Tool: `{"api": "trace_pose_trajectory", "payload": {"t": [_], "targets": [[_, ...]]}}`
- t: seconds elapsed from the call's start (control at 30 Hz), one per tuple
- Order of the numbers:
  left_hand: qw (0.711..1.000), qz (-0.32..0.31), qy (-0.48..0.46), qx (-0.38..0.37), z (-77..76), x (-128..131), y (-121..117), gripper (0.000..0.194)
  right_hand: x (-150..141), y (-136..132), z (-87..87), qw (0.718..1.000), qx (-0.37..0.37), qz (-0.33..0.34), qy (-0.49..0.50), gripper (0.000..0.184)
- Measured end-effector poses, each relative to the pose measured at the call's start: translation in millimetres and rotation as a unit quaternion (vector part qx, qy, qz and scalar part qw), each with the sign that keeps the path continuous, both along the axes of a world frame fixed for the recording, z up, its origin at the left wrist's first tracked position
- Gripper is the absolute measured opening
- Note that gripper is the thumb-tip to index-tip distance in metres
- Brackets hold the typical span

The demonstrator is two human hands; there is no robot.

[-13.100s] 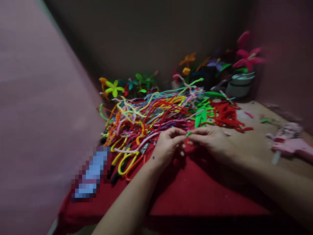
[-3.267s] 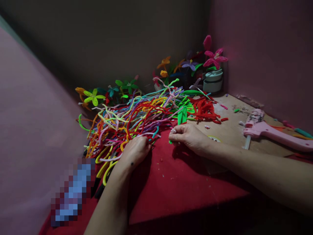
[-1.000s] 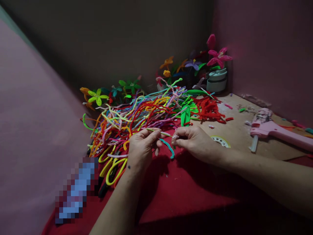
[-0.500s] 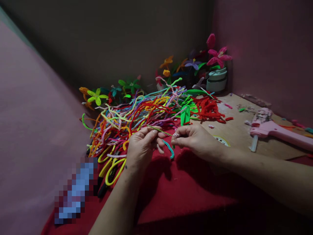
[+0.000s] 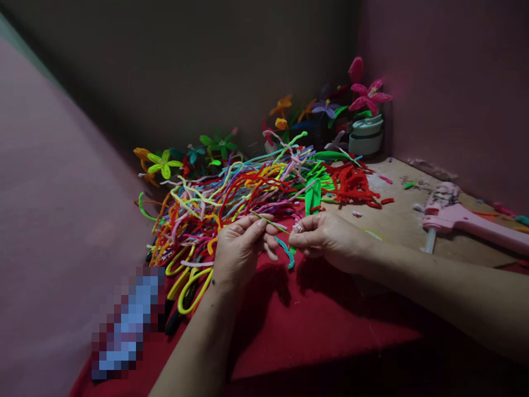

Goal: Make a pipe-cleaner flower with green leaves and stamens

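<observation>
A thin green stem (image 5: 281, 228) stretches between my two hands, sloping down to the right. My left hand (image 5: 239, 245) pinches it between thumb and forefinger, and its far tip sticks out past the fingers. At the stem's lower right end, my right hand (image 5: 330, 237) has thumb and forefinger closed on it. Small pale pinkish-white bits (image 5: 297, 227) show at the right fingertips; their kind is unclear. A short teal pipe cleaner (image 5: 289, 258) curves down just below and between the hands.
Behind my hands lies a heap of coloured pipe cleaners (image 5: 248, 182), with red pieces (image 5: 351, 184) beside it. Yellow-handled tools (image 5: 194, 286) lie left. A pink glue gun (image 5: 467, 218) rests on a board (image 5: 400, 220) at right. Pipe-cleaner flowers (image 5: 370, 96) stand at the back.
My right hand has shifted slightly left, and its forearm now covers more of the round yellow-rimmed item on the board. The stem slopes a little more steeply. My left hand is almost unmoved.
</observation>
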State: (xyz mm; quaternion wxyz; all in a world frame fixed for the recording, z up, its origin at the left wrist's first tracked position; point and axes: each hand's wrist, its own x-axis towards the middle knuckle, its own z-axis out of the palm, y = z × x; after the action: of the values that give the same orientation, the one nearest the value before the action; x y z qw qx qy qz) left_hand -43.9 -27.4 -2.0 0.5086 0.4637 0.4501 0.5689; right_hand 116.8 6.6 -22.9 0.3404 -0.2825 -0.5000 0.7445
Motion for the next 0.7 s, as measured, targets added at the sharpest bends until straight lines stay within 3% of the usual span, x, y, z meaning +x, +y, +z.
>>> {"api": "trace_pose_trajectory", "payload": {"t": [0.13, 0.37, 0.57, 0.7], "targets": [[1.0, 0.002, -0.001, 0.016, 1.7, 2.9, -1.7, 0.015, -0.1, 2.1, -2.7, 0.997, -0.052, 0.033, 0.043, 0.018], [1.0, 0.022, -0.016, 0.007, 2.3, 4.1, -1.7, 0.012, -0.7, -2.5, 1.2, 1.0, -0.015, -0.007, 0.027, 0.019], [1.0, 0.004, -0.024, 0.004, -0.1, 2.6, 0.0, 0.016, -0.9, -1.8, -0.8, 0.996, -0.063, 0.018, 0.059, 0.02], [1.0, 0.002, -0.015, -0.006, -0.8, 1.8, 0.5, 0.012, -0.5, -0.6, -4.2, 0.997, -0.05, 0.036, 0.044, 0.018]]}}
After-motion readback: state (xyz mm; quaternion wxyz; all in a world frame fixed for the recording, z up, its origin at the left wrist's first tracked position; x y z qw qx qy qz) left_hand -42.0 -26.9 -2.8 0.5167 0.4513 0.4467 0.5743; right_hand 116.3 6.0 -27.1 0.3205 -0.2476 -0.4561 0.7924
